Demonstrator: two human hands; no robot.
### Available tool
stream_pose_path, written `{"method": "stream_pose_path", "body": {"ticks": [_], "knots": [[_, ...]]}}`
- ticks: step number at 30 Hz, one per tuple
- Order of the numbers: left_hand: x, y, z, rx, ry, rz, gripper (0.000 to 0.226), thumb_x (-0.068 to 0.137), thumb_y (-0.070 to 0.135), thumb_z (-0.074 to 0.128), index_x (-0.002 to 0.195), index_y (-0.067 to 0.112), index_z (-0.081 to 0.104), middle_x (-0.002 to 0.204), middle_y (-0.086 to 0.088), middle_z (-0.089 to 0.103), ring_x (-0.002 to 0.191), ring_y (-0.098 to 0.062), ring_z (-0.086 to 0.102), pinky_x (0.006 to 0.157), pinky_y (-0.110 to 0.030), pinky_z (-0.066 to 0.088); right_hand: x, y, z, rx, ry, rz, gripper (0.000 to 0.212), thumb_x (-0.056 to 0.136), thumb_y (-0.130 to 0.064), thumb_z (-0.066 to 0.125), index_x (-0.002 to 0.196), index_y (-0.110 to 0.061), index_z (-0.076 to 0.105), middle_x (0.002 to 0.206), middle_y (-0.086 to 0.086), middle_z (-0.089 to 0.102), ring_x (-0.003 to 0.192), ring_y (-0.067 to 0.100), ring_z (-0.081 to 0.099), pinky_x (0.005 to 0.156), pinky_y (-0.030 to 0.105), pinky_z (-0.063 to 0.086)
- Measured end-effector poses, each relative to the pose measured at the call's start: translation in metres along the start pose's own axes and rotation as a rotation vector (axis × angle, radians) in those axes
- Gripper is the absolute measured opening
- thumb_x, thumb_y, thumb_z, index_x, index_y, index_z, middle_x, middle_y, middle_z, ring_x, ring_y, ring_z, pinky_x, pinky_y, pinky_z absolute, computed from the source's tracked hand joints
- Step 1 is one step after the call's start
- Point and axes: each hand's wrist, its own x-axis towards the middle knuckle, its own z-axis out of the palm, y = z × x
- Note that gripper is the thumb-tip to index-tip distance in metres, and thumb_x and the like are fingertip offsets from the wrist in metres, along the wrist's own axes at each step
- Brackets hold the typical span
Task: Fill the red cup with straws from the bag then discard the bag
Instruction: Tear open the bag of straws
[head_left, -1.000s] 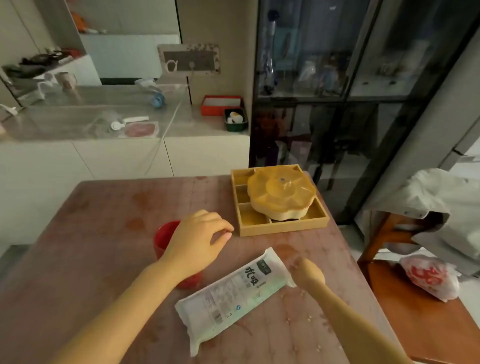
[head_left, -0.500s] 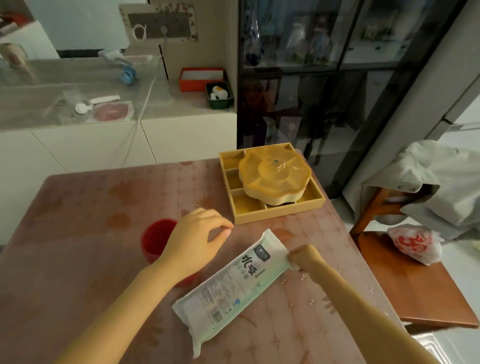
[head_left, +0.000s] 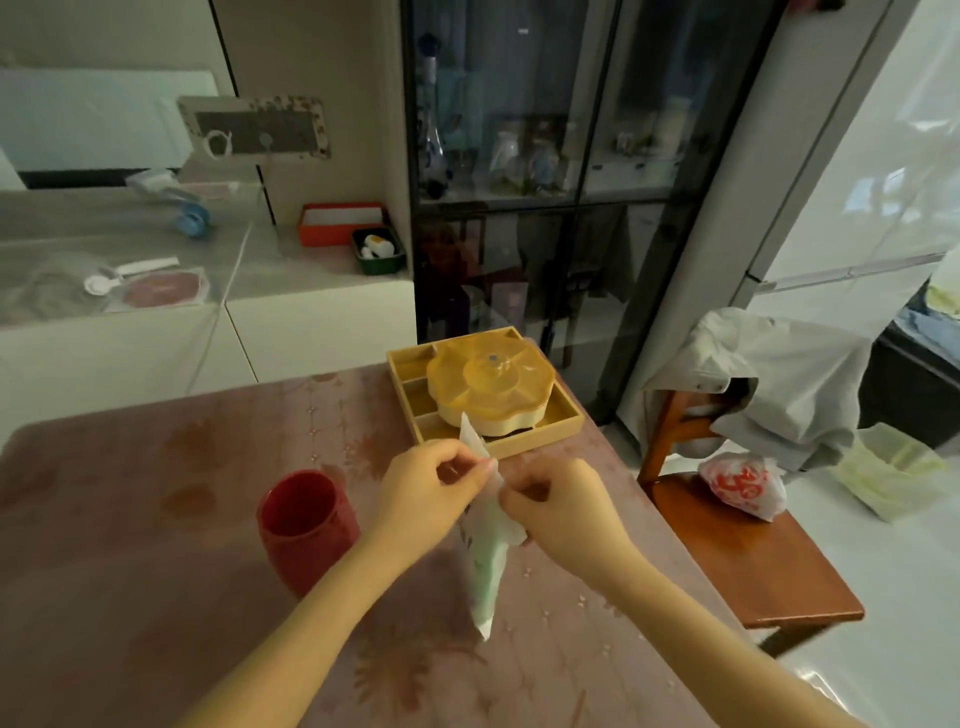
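Observation:
The white and green bag of straws (head_left: 484, 561) hangs upright above the table, its lower end just over the tabletop. My left hand (head_left: 423, 488) pinches the bag's top edge from the left. My right hand (head_left: 563, 506) grips the same top part from the right. The two hands are close together, with the bag's upper flap sticking up between them. The red cup (head_left: 306, 525) stands upright and empty on the table, just left of my left wrist. No straws show outside the bag.
A yellow compartment tray (head_left: 563, 415) with a flower-shaped lidded dish (head_left: 491, 389) sits at the table's far edge behind my hands. A wooden chair (head_left: 748, 566) with a red-printed plastic bag (head_left: 743, 483) and a draped jacket stands to the right. A glass cabinet is behind.
The bag lay flat on the table with my right hand at its end. Now both hands hold it upright by the top. My left hand left the cup.

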Motion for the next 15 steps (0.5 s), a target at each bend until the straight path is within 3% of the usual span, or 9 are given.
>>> {"method": "stream_pose_path", "body": {"ticks": [5,7,10,15], "knots": [[-0.013,0.001,0.001,-0.128,0.007,-0.184,0.015,0.079,0.029,0.068,0.071,0.017,0.068,0.072,0.0,0.069,0.074,-0.018,0.066,0.071,-0.042,0.056,-0.007,0.003,0.021,0.102,-0.022,-0.011,0.015,0.085,-0.017,0.058,0.073,-0.012,0.065,0.07,0.004,0.067,0.067,0.019,0.066,0.064,0.035,0.059],[-0.016,0.002,0.002,-0.174,0.004,-0.242,0.013,0.079,0.025,0.069,0.068,0.017,0.066,0.072,-0.002,0.068,0.076,-0.023,0.066,0.069,-0.038,0.058,-0.006,0.008,0.025,0.12,-0.035,-0.017,0.013,0.083,-0.018,0.059,0.073,-0.013,0.063,0.07,0.001,0.065,0.067,0.017,0.065,0.064,0.033,0.059],[-0.019,0.004,0.002,-0.235,-0.011,-0.308,0.015,0.082,0.019,0.066,0.067,0.016,0.067,0.071,-0.005,0.067,0.075,-0.024,0.066,0.061,-0.028,0.057,-0.005,0.013,0.025,0.058,-0.054,-0.052,0.013,0.084,-0.022,0.061,0.072,-0.019,0.061,0.067,-0.008,0.06,0.063,0.009,0.057,0.059,0.018,0.051],[-0.022,0.009,0.002,-0.347,-0.04,-0.378,0.016,0.084,0.014,0.064,0.069,0.013,0.069,0.069,-0.003,0.067,0.062,-0.007,0.064,0.054,-0.018,0.05,-0.002,0.016,0.022,0.117,-0.051,-0.051,0.018,0.085,-0.037,0.061,0.088,-0.021,0.068,0.078,-0.008,0.067,0.073,0.009,0.063,0.067,0.023,0.056]]}}
